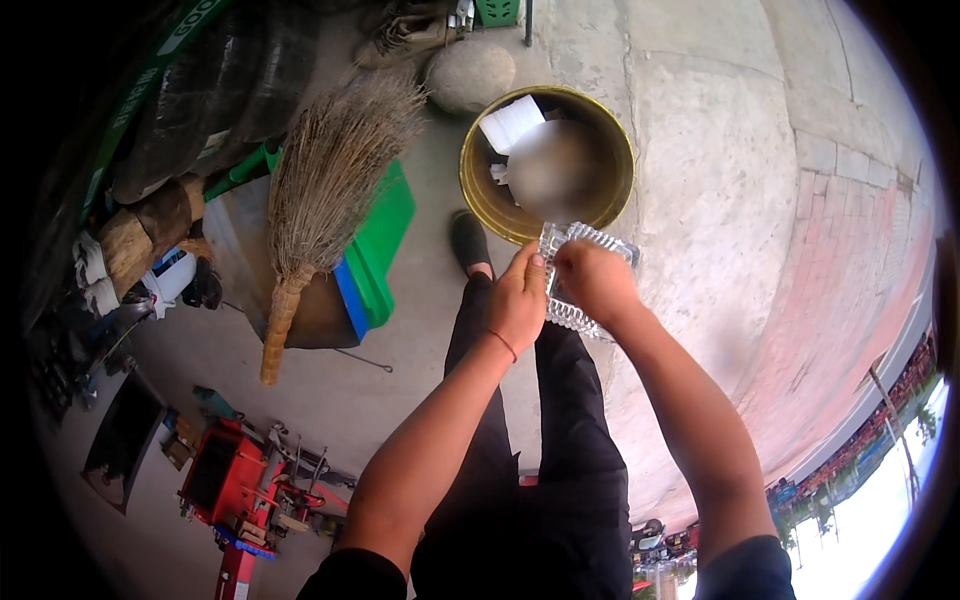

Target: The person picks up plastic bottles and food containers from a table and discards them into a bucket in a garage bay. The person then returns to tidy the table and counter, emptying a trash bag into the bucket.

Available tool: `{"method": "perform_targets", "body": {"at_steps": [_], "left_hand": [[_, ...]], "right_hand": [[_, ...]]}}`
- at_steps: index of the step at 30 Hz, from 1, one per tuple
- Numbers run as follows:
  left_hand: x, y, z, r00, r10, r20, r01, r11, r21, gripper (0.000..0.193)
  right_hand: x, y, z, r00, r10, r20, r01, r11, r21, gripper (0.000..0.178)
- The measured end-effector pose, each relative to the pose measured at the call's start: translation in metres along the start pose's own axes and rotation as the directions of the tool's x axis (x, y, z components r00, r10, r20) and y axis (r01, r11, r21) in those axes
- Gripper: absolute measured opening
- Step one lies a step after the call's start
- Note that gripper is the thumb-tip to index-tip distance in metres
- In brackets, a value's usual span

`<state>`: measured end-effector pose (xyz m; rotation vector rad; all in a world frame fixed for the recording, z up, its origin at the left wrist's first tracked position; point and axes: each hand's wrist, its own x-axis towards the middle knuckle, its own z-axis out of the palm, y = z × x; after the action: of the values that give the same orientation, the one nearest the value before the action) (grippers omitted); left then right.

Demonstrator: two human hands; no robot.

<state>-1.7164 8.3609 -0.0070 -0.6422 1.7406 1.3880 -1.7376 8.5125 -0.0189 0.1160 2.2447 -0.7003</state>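
Note:
My left hand (518, 305) grips the near left side of a clear, square glass dish (625, 250) with ridged edges, much like an ashtray, its thumb on top. My right hand (597, 283) is closed, with bent fingers down inside the dish. Whatever those fingers hold, if anything, is hidden. Just beyond the dish stands a round bin (467, 190) with a yellowish metal rim. Inside it lie a white box-like piece (512, 124) and small white scraps. A blurred patch covers part of the bin's inside.
To the left, a straw broom (340, 170) leans over a green dustpan-like scoop (380, 250). A large rounded stone (470, 76) and worn shoes (405, 40) lie beyond. Big dark tires (220, 90) line the far left. A red machine (225, 465) stands lower left.

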Motion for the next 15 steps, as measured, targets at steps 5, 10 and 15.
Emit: {"method": "perform_targets", "body": {"at_steps": [5, 10, 15], "left_hand": [[0.014, -0.024, 0.002, 0.996, 0.069, -0.049, -0.065, 0.995, 0.071, 0.044], [0.019, -0.024, 0.000, 0.998, 0.056, -0.042, -0.053, 0.996, 0.067, 0.041], [0.021, -0.022, -0.003, 0.993, 0.087, -0.084, -0.075, 0.988, 0.132, 0.038]], "right_hand": [[0.004, 0.007, -0.008, 0.987, 0.035, -0.159, -0.021, 0.996, 0.087, 0.013], [0.003, -0.001, 0.002, 0.993, 0.020, 0.115, -0.036, 0.990, 0.139, 0.015], [0.012, 0.015, 0.013, 0.960, -0.070, -0.270, 0.048, 0.995, -0.086, 0.009]]}}
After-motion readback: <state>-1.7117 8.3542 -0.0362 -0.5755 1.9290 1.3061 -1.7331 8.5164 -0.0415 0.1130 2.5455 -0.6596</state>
